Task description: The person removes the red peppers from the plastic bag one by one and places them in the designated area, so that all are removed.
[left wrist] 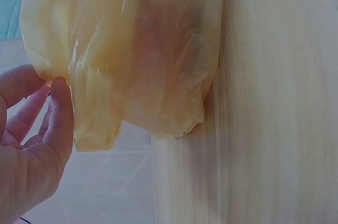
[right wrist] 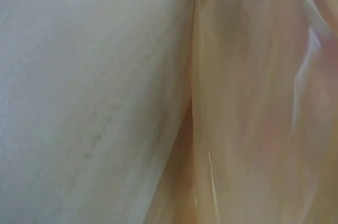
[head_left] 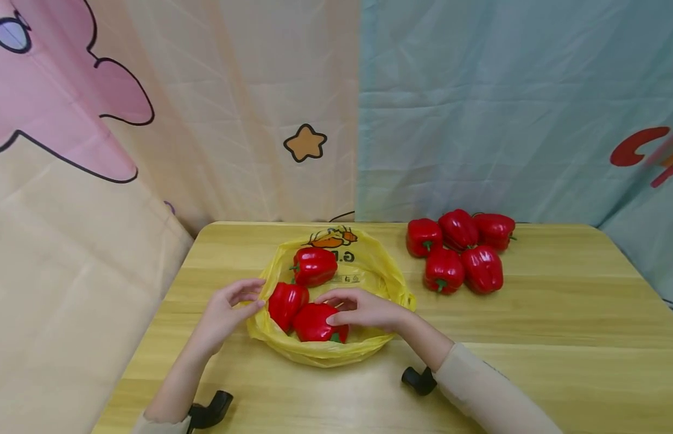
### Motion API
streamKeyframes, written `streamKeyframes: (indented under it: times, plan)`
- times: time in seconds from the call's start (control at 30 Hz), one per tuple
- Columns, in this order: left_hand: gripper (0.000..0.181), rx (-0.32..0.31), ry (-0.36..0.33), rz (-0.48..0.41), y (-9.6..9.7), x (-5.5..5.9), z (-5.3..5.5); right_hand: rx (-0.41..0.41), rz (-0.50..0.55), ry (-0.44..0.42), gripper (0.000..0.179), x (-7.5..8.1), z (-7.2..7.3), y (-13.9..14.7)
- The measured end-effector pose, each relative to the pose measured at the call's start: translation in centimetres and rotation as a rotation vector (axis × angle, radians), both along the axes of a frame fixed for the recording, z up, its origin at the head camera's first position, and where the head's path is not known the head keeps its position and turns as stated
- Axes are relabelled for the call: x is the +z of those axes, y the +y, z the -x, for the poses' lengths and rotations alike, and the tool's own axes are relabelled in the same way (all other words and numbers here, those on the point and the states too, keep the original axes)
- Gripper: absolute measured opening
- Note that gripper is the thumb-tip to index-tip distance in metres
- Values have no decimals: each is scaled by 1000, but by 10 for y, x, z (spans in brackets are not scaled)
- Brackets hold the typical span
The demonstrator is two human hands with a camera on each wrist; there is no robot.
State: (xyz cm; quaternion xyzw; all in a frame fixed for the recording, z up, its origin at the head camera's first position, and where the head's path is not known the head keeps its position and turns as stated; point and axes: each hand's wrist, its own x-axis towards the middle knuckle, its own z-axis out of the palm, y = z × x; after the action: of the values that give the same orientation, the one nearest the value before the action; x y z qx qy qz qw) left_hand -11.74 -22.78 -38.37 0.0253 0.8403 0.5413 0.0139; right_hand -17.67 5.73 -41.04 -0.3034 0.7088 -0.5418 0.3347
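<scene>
A yellow plastic bag [head_left: 336,357] lies spread wide on the table, its mouth facing up. Inside it are three red bell peppers: one at the back [head_left: 317,267], one at the left [head_left: 285,304] and one in front [head_left: 313,325]. My left hand [head_left: 227,313] pinches the bag's left rim between thumb and fingers, as the left wrist view confirms at the hanging bag side [left wrist: 95,92]. Reaching in over the right rim, my right hand [head_left: 369,310] grips the front pepper from above. The right wrist view catches only blurred bag plastic [right wrist: 248,108], no fingers.
Several more red bell peppers [head_left: 444,268] sit clustered at the back, right of the bag. The wooden table [head_left: 553,313] extends to the right and meets a printed curtain [head_left: 477,108] behind. Black camera mounts [head_left: 210,411] jut from both wrists.
</scene>
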Motion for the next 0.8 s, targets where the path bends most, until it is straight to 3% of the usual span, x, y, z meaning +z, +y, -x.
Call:
streamKeyframes:
  times: [0.53,0.8]
  plan:
    - [40,-14,6,-19,-1,-4,1,-30,123,-149,42,10,6,14]
    - [40,-13,-4,-14,0,-2,0,-70,164,-126,46,26,8,30]
